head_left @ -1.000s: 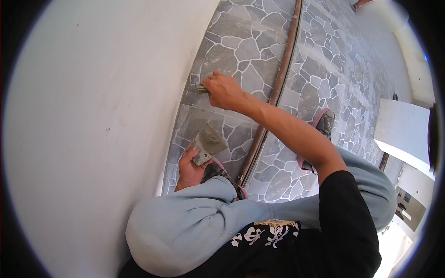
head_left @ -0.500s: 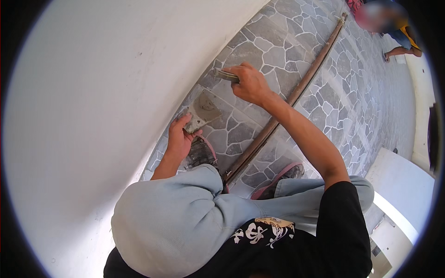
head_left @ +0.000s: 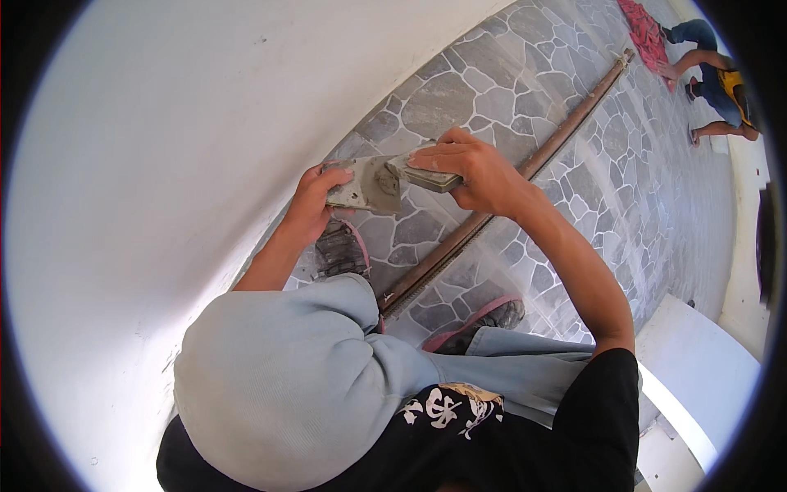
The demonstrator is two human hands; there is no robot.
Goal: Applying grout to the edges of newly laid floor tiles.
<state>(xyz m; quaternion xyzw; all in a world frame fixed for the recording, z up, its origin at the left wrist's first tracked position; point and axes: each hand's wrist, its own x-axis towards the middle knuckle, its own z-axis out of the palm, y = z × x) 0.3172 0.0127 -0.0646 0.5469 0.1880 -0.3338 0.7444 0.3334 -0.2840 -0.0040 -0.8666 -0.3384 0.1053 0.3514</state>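
My left hand (head_left: 308, 203) grips one end of a small flat board (head_left: 348, 193), thumb on top and fingers underneath. Wet grey mortar (head_left: 382, 187) lies on the board's right part. Closed around a mortar-smeared scraper (head_left: 436, 179) is my right hand (head_left: 485, 174), fingers laid along its upper face. The scraper's left end meets the mortar at the board's right edge. Both hands are above the stone floor, close to the white wall (head_left: 188, 139).
A long brown pole (head_left: 574, 123) lies diagonally across the stone-patterned floor (head_left: 438, 107). My shoes (head_left: 340, 250) are on either side of its near end. At the far right another person (head_left: 713, 90) bends beside a red cloth (head_left: 645, 37).
My right hand has come down with the scraper onto the mortar. My left hand has raised the board slightly. The other person's arm now reaches toward the red cloth.
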